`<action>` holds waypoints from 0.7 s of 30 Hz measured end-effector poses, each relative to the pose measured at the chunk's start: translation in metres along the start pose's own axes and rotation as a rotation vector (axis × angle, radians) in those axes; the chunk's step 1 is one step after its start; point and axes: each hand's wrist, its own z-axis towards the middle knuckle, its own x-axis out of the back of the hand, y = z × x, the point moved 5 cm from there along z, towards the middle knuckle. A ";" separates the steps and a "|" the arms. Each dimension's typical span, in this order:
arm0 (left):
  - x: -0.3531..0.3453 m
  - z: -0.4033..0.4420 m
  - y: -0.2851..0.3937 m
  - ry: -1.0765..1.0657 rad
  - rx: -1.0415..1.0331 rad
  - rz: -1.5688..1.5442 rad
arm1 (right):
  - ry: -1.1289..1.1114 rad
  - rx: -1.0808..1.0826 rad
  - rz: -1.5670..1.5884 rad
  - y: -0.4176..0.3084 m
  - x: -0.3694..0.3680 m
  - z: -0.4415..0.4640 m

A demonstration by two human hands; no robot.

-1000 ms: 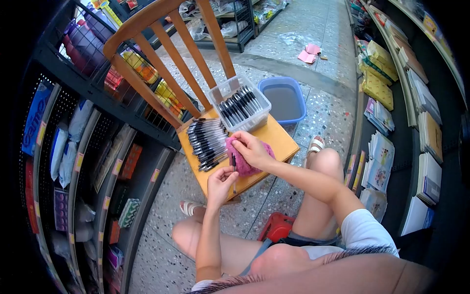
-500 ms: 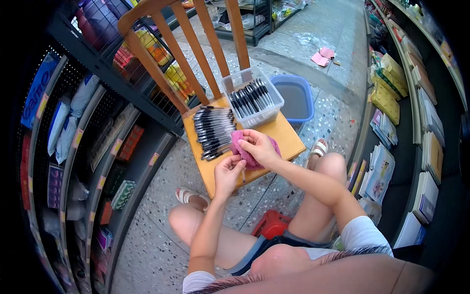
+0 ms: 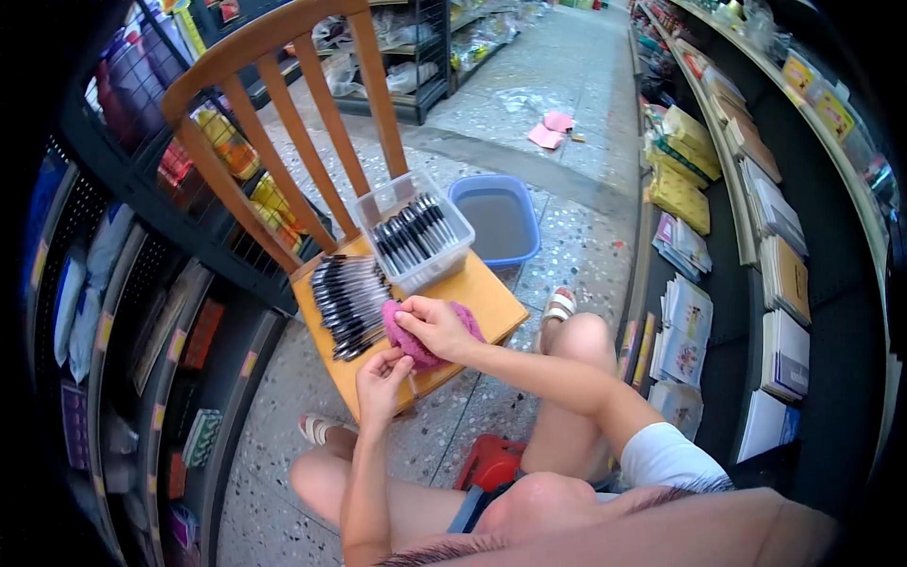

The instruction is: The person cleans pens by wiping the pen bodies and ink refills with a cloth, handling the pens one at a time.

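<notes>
My right hand (image 3: 436,329) is closed on a pink cloth (image 3: 466,319) above the front of the wooden chair's seat (image 3: 491,300). Close beside it, my left hand (image 3: 380,380) pinches a slim pen (image 3: 413,385); only its clear lower end shows, and the rest is hidden by fingers and cloth. A row of black-and-clear pens (image 3: 348,300) lies on the seat, left of the cloth. Behind my right hand stands a clear plastic box (image 3: 436,271) holding many more such pens (image 3: 413,230).
A blue basin (image 3: 493,222) of greyish water stands behind the chair's right side. Stocked shelves (image 3: 213,416) line the left, and shelves with notebooks (image 3: 685,331) line the right. A red plastic stool (image 3: 491,461) is under me. Pink paper (image 3: 551,130) lies on the aisle floor.
The whole view has shifted, so the chair, box and hands appear further left and slightly lower. Both hands keep their hold, the right on the cloth and the left on the pen.
</notes>
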 end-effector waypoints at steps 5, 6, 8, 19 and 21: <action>0.004 -0.004 0.004 0.019 0.012 -0.043 | 0.044 -0.080 0.218 0.001 -0.003 -0.002; 0.003 -0.003 0.003 0.011 0.013 -0.051 | 0.083 -0.121 0.297 -0.008 -0.005 -0.003; 0.005 -0.003 0.001 0.023 0.029 -0.070 | 0.100 -0.148 0.451 0.012 -0.001 0.003; 0.007 -0.001 0.002 0.082 0.000 -0.057 | -0.099 -0.192 0.282 0.007 -0.015 -0.004; 0.010 -0.001 0.003 0.098 -0.011 -0.044 | -0.093 -0.123 0.240 0.005 -0.018 -0.005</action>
